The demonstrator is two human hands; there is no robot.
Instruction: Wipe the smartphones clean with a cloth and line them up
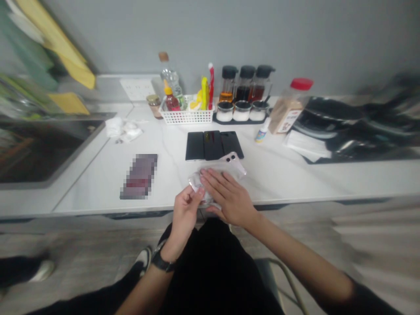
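A pale pink phone (239, 163) with two round camera lenses lies back side up at the counter's front edge. My left hand (186, 205) pinches its left end between thumb and fingers. Flat across the back of the phone rests my right hand (229, 194), fingers stretched out together. Something whitish and crumpled, perhaps a wipe, shows under and around the right fingers; its kind is unclear. Just beyond are dark phones side by side: a left one (194, 146), a middle one (211, 145) and a right one (232, 144).
A blurred-out flat device (139, 177) lies left, near the sink (59, 153). Crumpled tissues (123, 129) lie behind it. Along the wall stand a white basket (187, 117), seasoning jars (242, 111), a small bottle (262, 131) and a red-lidded jar (288, 109). A stove (348, 151) is at right.
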